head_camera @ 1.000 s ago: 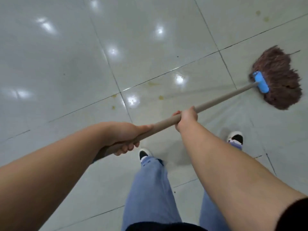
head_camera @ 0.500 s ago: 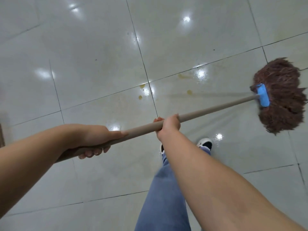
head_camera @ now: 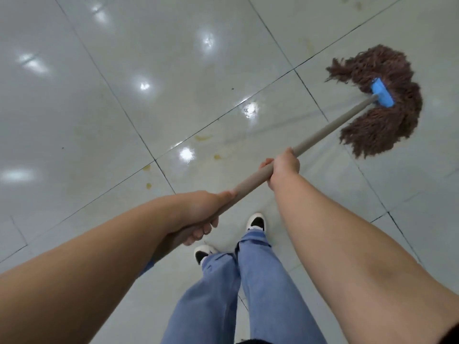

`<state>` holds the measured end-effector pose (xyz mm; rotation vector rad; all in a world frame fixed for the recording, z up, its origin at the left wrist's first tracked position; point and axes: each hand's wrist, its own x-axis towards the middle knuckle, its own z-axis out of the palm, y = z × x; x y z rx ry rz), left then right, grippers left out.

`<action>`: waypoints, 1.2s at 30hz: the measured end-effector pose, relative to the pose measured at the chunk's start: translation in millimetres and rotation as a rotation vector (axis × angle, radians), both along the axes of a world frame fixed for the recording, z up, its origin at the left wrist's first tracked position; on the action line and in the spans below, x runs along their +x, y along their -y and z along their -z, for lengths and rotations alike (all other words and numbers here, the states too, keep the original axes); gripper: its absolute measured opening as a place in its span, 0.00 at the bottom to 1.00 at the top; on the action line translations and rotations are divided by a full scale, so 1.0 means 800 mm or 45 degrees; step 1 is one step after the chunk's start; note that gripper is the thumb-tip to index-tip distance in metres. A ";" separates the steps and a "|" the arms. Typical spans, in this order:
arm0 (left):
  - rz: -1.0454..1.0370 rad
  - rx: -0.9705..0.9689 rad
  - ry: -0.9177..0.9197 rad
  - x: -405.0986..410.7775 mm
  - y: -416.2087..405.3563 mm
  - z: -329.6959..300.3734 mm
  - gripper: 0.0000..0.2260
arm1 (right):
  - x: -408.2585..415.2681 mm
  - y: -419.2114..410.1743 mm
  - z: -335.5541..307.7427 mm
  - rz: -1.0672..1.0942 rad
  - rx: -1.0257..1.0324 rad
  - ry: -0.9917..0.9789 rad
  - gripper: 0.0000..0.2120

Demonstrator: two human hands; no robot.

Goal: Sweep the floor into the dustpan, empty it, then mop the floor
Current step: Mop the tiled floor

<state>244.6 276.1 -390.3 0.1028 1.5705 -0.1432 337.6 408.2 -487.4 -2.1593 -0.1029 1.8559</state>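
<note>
A mop with a brown string head and a blue clamp lies spread on the glossy white tile floor at the upper right. Its beige wooden handle runs down-left to me. My right hand grips the handle at mid-length. My left hand grips its near end, lower and closer to my body. The very end of the handle is hidden under my left forearm.
Yellowish stains and spots mark the tiles near the grout crossing left of the handle. My legs in blue jeans and black-and-white shoes stand below the hands. Ceiling lights reflect on the wet tiles.
The mop head has swung away from me and upward in view, so the handle now points more steeply up-right. Both hands kept their grip and my feet have shifted.
</note>
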 end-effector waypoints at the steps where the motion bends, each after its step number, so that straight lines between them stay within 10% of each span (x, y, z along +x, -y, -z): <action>1: -0.009 0.010 0.023 0.011 -0.022 0.010 0.29 | 0.010 -0.023 0.008 -0.004 0.018 0.016 0.19; 15: -0.162 0.107 0.183 0.039 -0.021 0.034 0.27 | 0.032 -0.033 0.038 -0.230 0.063 0.179 0.13; 36: -0.190 -0.326 -0.031 -0.349 0.787 -0.130 0.29 | -0.372 0.786 -0.081 -0.356 -0.276 -0.102 0.18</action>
